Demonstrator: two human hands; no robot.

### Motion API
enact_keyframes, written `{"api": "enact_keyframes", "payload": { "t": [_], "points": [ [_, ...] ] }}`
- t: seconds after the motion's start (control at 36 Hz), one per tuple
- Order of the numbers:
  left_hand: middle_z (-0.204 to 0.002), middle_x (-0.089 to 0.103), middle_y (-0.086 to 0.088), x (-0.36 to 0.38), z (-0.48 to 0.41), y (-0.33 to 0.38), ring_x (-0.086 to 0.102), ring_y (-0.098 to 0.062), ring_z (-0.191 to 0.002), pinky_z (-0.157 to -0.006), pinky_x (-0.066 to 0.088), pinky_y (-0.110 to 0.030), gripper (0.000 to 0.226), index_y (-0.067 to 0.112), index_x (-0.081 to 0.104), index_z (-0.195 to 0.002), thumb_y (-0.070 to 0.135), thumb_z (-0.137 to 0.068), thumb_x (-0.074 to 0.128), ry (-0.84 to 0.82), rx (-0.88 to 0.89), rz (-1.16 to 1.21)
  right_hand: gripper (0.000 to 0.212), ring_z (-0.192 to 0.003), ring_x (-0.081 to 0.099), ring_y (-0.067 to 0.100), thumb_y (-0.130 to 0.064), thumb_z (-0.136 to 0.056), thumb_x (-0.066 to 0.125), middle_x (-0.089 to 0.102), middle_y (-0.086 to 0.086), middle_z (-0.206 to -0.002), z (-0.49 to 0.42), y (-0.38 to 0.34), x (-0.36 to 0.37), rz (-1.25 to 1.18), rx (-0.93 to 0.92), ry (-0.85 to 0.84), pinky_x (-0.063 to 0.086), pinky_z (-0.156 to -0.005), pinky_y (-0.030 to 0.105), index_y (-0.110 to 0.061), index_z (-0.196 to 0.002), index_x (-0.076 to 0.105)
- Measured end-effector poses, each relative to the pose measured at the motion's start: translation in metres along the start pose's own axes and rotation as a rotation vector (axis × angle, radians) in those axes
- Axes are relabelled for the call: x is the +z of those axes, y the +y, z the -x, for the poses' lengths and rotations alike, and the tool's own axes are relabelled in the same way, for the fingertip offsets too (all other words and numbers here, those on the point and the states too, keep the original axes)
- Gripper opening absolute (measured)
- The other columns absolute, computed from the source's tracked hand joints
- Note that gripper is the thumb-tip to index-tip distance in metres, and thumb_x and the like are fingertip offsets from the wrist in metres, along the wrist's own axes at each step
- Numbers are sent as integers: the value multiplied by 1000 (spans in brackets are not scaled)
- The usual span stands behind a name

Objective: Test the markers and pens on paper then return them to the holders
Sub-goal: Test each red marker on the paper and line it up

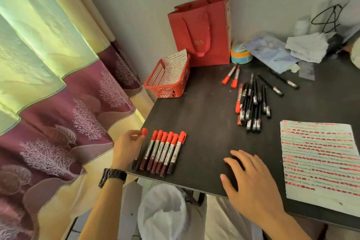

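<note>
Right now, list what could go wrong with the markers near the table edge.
1. The row of red-capped markers lies with its ends at the table edge; a nudge from the left hand might tip them toward the lined bin below.
2. The marker it pinches sits nearest the corner and may slip off.

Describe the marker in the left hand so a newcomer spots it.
Find the near-left corner of the dark table, where a row of red-capped markers lies side by side. The held marker is the leftmost, at the table edge. Only it has the left hand pinching its cap, with a gap from the rest.
</note>
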State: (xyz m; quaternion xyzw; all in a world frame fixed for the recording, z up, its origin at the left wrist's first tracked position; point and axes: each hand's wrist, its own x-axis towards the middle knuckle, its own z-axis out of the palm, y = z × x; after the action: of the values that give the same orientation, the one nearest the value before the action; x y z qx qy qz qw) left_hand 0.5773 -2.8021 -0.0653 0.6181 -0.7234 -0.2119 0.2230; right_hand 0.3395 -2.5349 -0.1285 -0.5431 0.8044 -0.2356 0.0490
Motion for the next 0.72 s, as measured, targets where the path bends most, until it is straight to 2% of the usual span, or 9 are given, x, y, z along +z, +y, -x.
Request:
{"api": "enact_keyframes", "payload": {
  "t": [0.14, 0.28, 0.5, 0.61, 0.72],
  "points": [
    [-105, 76, 3, 12, -7, -3, 60, -10, -86, -77, 43, -28, 23, 24, 75, -113, 33, -93, 67, -30, 0, -78, 47, -141, 45, 19, -52, -94, 50, 54, -2, -147, 2, 2, 0, 36, -18, -53, 27, -116, 41, -27, -132, 63],
    [-107, 76, 2, 20, -7, -4, 59, -9, -86, -77, 42, -26, 25, 24, 75, -115, 32, -94, 65, -50, -4, -99, 52, -149, 31, 15, -56, -98, 41, 42, -6, -156, 1, 3, 0, 10, -16, -96, 13, -121, 36, -31, -141, 54],
    [-107, 75, 4, 22, -7, -1, 59, -7, -85, -67, 39, -21, 26, 26, 75, -115, 36, -94, 63, -51, 0, -127, 48, -146, 37, 17, -53, -96, 50, 48, -5, -153, 1, 2, -1, -21, 7, -83, 19, -120, 38, -29, -137, 59],
    [-110, 75, 3, 24, -7, -1, 60, -11, -89, -75, 43, -28, 29, 25, 73, -116, 39, -95, 60, -47, -11, -119, 47, -145, 38, 17, -52, -96, 51, 49, -5, -151, 3, 2, 0, -27, 6, -73, 20, -120, 39, -28, -136, 60],
    [-115, 72, -2, 26, -6, 2, 64, -21, -101, -84, 46, -34, 32, 22, 66, -122, 37, -95, 58, -34, -27, -97, 47, -145, 39, 18, -52, -96, 51, 49, -4, -151, 2, 3, 0, -29, 0, -72, 20, -119, 38, -28, -136, 60]
  ]
}}
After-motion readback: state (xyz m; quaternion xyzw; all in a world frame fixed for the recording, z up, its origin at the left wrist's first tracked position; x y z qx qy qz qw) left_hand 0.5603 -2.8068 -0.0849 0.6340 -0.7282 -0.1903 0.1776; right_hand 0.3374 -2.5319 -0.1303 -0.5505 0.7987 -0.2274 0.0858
